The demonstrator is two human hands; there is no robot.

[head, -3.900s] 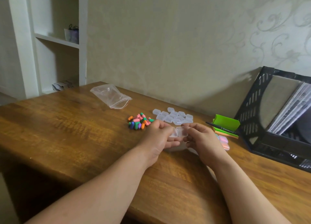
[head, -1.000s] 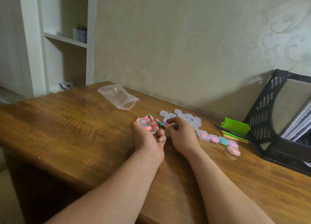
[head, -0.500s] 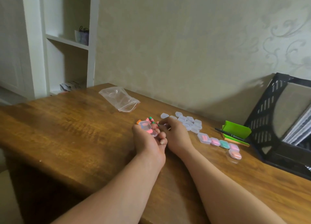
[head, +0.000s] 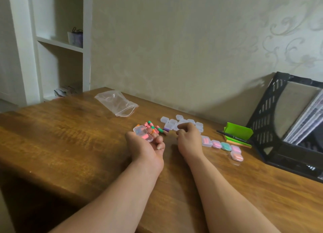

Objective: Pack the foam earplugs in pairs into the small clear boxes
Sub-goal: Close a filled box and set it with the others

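**Open box in the left palm**

The left hand is cradling an open box, fingers curled round it, a pink earplug inside. The right hand is curling its fingers beside the earplug pile; whether they are pinching anything, I cannot tell. Empty boxes are lying beyond.

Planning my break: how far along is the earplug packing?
Done: five filled boxes beside the right hand. In hand: the left hand holds an open box with pink inside. Left: the loose earplugs and the empty boxes.
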